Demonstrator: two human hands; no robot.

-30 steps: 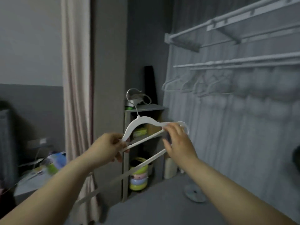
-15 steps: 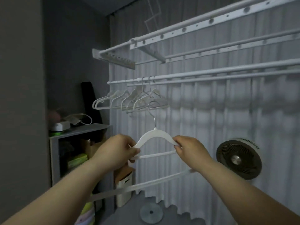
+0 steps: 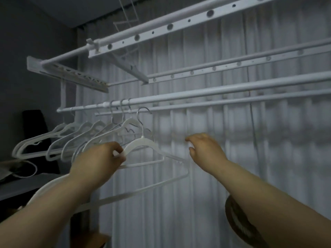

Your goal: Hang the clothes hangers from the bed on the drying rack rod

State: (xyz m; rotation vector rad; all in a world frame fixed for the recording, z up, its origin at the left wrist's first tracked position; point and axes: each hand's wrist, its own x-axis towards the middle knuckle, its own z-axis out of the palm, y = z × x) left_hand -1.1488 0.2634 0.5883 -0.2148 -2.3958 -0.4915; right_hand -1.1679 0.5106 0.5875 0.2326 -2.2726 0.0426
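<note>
A white clothes hanger (image 3: 143,144) with a metal hook is raised in front of the curtain, its hook just below the drying rack rod (image 3: 206,93). My left hand (image 3: 100,158) is shut on the hanger's left shoulder. A second white hanger (image 3: 136,191) hangs lower, along my left forearm. My right hand (image 3: 204,149) is off the hanger, to its right, with the fingers apart and empty. Several white hangers (image 3: 71,138) hang on the left part of the rod.
The rack's upper perforated rails (image 3: 161,29) run overhead. A white curtain (image 3: 232,158) fills the background. A grey shelf (image 3: 21,183) with a cable and a dark upright object stands at the left. A round fan (image 3: 238,228) sits low right, behind my right arm.
The hanger has gone up toward the rod and the view has tilted upward. My right hand has let go of the hanger's right shoulder and moved to the right.
</note>
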